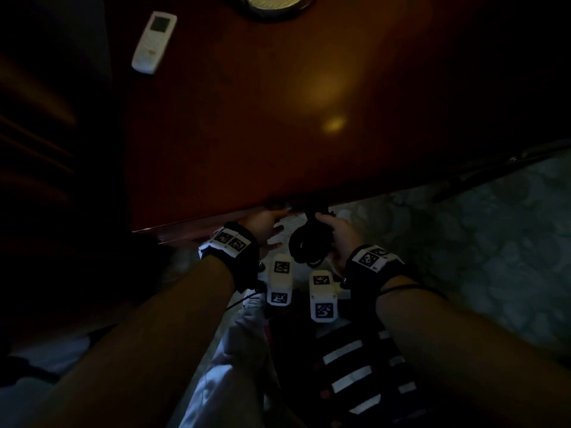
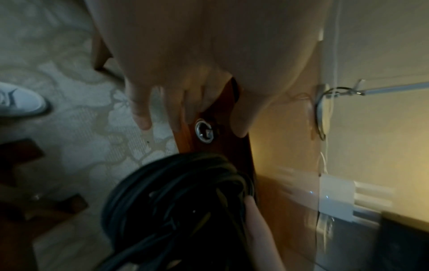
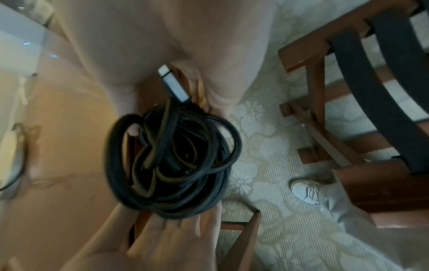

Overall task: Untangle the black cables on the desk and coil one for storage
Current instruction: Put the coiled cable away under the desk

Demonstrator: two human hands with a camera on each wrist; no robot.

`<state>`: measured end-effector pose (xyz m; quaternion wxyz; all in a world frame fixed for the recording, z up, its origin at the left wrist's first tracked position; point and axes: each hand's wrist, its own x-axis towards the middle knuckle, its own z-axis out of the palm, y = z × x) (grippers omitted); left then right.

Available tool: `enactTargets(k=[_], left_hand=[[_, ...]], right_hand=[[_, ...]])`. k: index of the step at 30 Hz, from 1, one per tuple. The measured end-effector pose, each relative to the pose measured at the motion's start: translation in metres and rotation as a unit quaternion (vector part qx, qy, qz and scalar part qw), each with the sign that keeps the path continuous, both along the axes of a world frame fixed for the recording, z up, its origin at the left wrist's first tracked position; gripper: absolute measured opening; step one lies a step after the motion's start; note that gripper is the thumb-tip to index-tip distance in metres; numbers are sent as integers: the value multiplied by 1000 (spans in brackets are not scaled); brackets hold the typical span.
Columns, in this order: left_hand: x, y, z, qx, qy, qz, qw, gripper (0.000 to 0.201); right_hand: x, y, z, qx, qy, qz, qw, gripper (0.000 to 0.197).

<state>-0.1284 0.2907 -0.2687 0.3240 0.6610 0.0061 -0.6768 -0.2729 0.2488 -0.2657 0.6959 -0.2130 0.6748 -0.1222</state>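
We hold the black cable bundle (image 3: 171,161) off the counter's (image 1: 278,118) near edge, right hand (image 1: 338,233) curled around it, left hand (image 1: 262,230) flat with fingers straight beside it; loose loops risk slipping from our grip or re-knotting, plug (image 3: 174,86) snagging

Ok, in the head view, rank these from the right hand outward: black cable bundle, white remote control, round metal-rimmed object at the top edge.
1. The black cable bundle, gripped in the right hand at the desk's near edge.
2. The white remote control, far left on the red-brown wooden desk.
3. The round metal-rimmed object, at the desk's far edge.
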Motion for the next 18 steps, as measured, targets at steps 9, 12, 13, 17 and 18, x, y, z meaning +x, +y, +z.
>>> enactTargets(k=[9,12,13,17,18], left_hand=[[-3,-9,-39,-6,-90,27,996,31],[-3,-10,-44,11,-96,27,995,23],[-3,-10,-44,13,-83,13,996,19],[-7,-12,-40,-12,-96,4,995,15],[-6,-12,-46,-2,-119,9,993,15]], right_hand=[[-5,-13,-15,37,-57,-62,996,31],[-7,-13,-13,53,-73,-63,994,23],[-8,-13,-12,54,-74,-65,994,23],[-13,-13,-6,44,-79,-78,993,19],[-14,-13,-6,41,-79,-84,992,18]])
